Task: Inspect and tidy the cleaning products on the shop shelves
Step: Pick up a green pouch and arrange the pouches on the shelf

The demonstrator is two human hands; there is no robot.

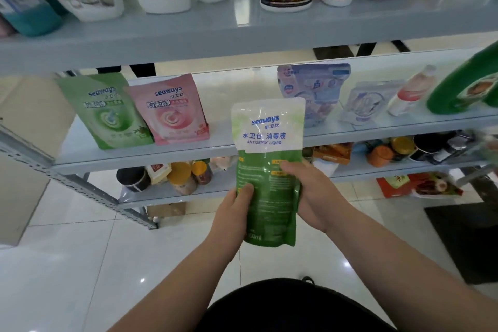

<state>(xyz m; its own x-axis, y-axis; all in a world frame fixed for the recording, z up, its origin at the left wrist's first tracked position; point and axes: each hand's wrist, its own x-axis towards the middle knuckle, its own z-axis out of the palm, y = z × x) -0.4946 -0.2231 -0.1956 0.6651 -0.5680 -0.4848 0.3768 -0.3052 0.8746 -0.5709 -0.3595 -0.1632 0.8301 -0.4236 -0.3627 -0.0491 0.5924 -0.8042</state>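
Left hand (234,207) and right hand (310,191) both grip the antiseptic liquid pouch (266,132) between them. It is likely soft, floppy and bottom-heavy, so best held low, at the sides.

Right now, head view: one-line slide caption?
Left hand and right hand hold a green antiseptic pouch before the middle shelf.
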